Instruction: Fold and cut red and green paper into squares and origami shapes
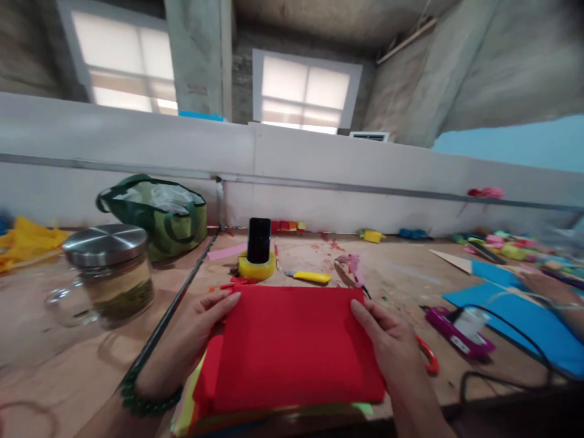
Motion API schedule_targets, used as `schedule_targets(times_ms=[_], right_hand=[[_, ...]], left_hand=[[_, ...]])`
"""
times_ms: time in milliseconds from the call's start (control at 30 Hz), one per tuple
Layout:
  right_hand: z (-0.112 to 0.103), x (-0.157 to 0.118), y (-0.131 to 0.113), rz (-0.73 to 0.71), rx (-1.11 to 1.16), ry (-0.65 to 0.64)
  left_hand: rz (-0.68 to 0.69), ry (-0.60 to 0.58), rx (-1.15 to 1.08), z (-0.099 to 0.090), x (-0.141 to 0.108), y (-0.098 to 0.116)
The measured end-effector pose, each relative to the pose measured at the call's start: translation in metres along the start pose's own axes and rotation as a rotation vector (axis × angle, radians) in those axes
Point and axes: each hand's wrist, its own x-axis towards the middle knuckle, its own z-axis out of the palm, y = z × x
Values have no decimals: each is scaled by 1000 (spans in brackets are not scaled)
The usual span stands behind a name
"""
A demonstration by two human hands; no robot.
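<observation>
A flat red sheet (296, 347), which looks like felt or paper, spans the space between my two hands. My left hand (207, 316) pinches its upper left corner, thumb on top. At the upper right corner my right hand (383, 331) grips it the same way. Below lies a stack of coloured sheets (189, 389), with red, yellow and green edges showing. Just beyond the red sheet are a yellow utility knife (312, 277) and a pink glue gun (351, 267). Red-handled scissors (427, 354), mostly hidden, lie beside my right hand.
A phone (259, 240) stands in a yellow tape roll (258, 267). Left are a lidded glass mug (114, 280) and a green bag (177, 225). Right, a purple power strip (458, 334) trails a black cable; another person's hand (542, 283) rests over blue sheets (515, 316).
</observation>
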Motion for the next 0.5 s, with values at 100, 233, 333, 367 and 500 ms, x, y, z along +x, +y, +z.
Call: schedule_targets(times_ms=[100,233,333,367,500], right_hand=[[2,-4,-1,-3,41,-18],[1,-6,-1,15,81,-59],[1,-5,1,22,92,-82],[1,-4,2,26,86,-89],[0,1,5,46,29,-74]], left_hand=[[-60,66,-40,2,-3,1],[-61,130,-63,1,-4,2],[-44,121,-33,-2,-2,1],[-31,123,-15,-4,0,1],[19,124,60,-9,2,-2]])
